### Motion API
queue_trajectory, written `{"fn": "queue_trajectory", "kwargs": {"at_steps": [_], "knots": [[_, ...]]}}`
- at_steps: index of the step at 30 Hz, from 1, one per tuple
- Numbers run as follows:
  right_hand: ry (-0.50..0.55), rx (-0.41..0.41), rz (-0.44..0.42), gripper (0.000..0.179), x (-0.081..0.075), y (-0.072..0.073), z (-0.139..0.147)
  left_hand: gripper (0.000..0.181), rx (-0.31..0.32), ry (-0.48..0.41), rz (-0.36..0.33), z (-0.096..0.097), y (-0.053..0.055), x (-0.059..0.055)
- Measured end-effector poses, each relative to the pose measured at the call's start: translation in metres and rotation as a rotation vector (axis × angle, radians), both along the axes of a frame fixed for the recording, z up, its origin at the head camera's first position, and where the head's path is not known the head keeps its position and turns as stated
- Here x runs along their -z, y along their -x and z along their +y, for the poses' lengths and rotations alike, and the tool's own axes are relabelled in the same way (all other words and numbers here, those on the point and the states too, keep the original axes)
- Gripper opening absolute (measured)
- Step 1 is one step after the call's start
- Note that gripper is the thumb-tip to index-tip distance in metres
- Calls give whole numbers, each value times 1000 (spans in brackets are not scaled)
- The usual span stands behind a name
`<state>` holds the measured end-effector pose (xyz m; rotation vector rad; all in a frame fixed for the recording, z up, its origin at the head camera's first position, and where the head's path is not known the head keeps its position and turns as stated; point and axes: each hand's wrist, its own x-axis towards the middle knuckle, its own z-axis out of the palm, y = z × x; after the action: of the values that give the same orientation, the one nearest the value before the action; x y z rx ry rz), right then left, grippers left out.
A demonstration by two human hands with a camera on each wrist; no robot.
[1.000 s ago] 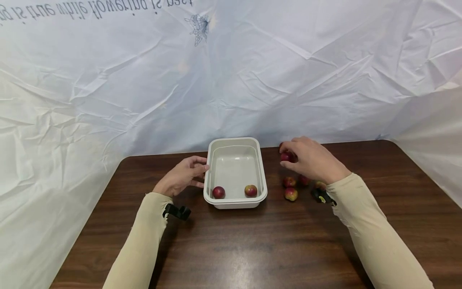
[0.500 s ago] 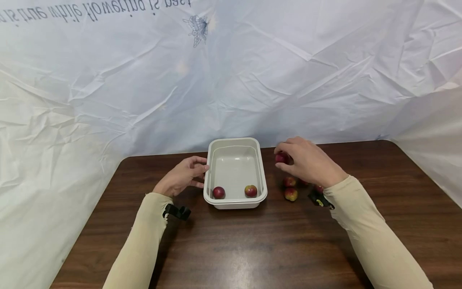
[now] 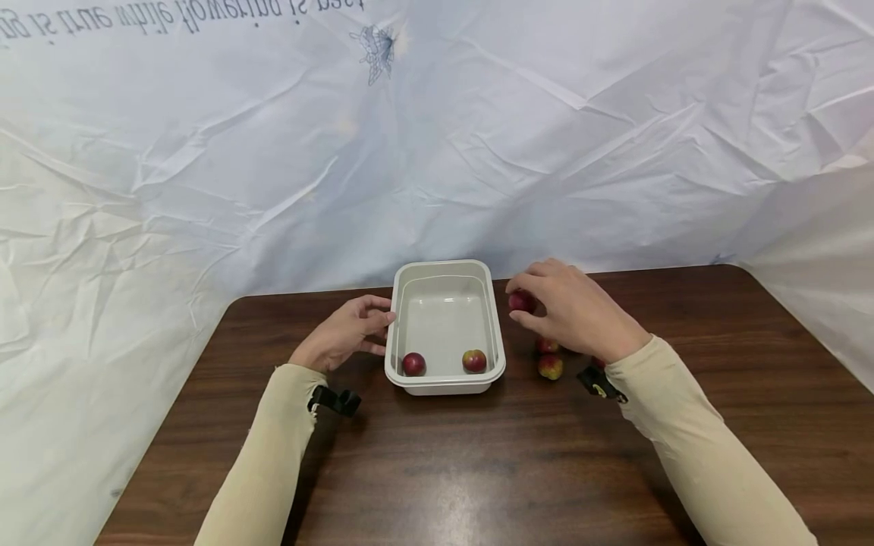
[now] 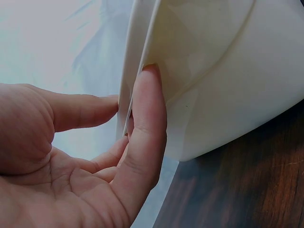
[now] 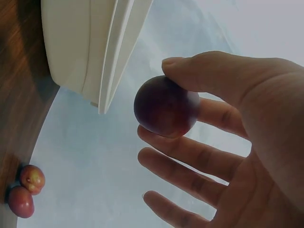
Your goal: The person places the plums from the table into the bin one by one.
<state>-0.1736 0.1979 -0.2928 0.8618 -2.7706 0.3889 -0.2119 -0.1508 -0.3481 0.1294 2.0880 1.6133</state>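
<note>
A pale grey plastic tub point(image 3: 447, 322) stands on the brown table with two red-yellow plums, one at its near left point(image 3: 413, 364) and one at its near right point(image 3: 474, 361). My left hand point(image 3: 348, 330) pinches the tub's left rim; in the left wrist view the thumb point(image 4: 85, 111) and a finger point(image 4: 149, 118) lie on either side of the rim point(image 4: 137, 61). Right of the tub, my right hand point(image 3: 573, 311) holds a dark red plum point(image 5: 166, 107) between thumb and fingers, raised off the table and close to the tub's right rim.
Several loose plums lie on the table point(image 3: 451, 470) under and near the right hand, among them a yellow-red plum point(image 3: 550, 367) and a redder one point(image 3: 547, 345). Others are partly hidden by the hand. A white printed sheet point(image 3: 444, 152) hangs behind the table.
My right hand has carried the dark red plum leftward, from the back right toward the tub. The left hand and the tub have stayed in place.
</note>
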Motion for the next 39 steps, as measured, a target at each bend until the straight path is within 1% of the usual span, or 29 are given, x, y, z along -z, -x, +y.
{"fn": "queue_trajectory", "kwargs": {"at_steps": [7,11,15,18,25,29,35,39], "knots": [[8,-29,20,17,1,2,-3,46,1,-1,11,1,3,0],[17,-65,43,16,2,3,-6,45,-6,1,7,1,5,1],[32,-105,80,19,4,4,-9,44,-14,2,1,2,7,1],[26,-123,93,20,5,5,-11,44,-17,4,0,2,8,2],[-4,-137,88,25,8,8,-18,43,-24,6,0,2,12,2],[-3,-156,91,24,10,10,-20,45,-21,5,5,3,14,3],[-2,-198,75,25,13,13,-23,47,-18,6,17,2,17,3],[16,-237,75,23,16,16,-26,46,-23,10,17,2,19,4]]}}
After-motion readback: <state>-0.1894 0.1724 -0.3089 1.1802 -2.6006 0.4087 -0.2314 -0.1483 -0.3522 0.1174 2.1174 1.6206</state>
